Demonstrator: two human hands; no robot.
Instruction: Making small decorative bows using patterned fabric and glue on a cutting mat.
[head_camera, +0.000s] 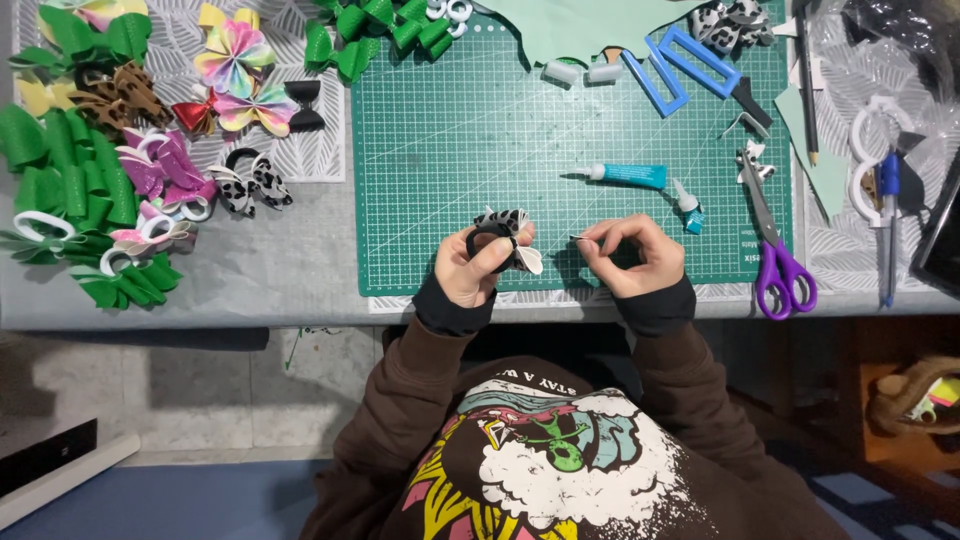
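Head view, looking straight down on a grey table (250, 270) with a green cutting mat (470, 130) laid across its middle. Left hand (478, 262) is seen clenched around a black-and-white spotted bow (508, 232), held just above the near edge of the mat; a black elastic loop (484, 236) is wrapped over the bow where the fingers press it. Right hand (632, 255) is closed in a pinch on a thin needle (580, 238), whose tip is pointed toward the bow; the two are near but not seen touching. Any thread cannot be made out.

Beyond the hands, on the mat, a teal glue tube (628, 175) is laid flat, with a small teal-capped bottle (688, 208) just beside it. Purple-handled scissors (775, 250) are placed at the mat's right edge, blades pointing away. A blue rectangular frame tool (690, 60) is noted at the far side, next to a sheet of pale green material (580, 22).

Left of the mat, finished bows are spread out: a heap of green glitter bows (70, 170), a pastel rainbow bow (235, 55), purple bows (160, 165) and a spotted bow on a black band (252, 182). White-handled scissors (875, 150) and a blue pen (888, 230) are recorded at far right. Brown sleeves with black cuffs are visible below.
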